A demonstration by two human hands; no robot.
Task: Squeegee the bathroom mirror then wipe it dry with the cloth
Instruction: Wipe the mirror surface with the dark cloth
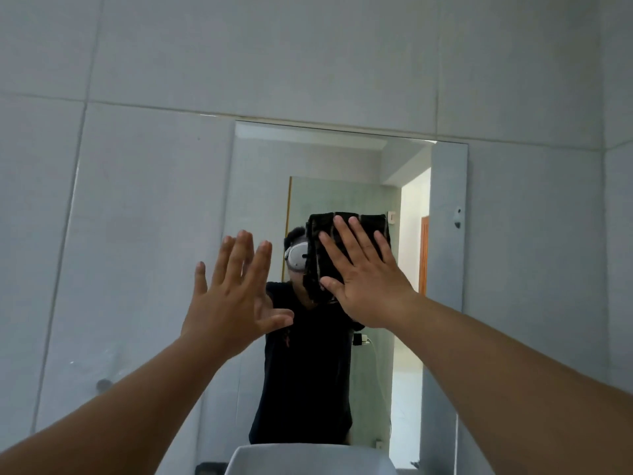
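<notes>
Right hand (368,286) flat, fingers spread, pressing dark ribbed cloth (329,248) on mirror (154,269) — left hand (233,296) empty, fingers apart.

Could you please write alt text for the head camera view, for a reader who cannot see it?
The right hand presses a dark cloth flat against a bathroom mirror, while the left hand is raised beside it, open with fingers spread. Grey wall tiles surround the mirror, and a white basin sits below.

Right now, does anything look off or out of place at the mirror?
Nothing damaged or spilled. The right hand presses the dark cloth flat on the mirror, and the left hand is spread open beside it, holding nothing. No squeegee is in view.
</notes>
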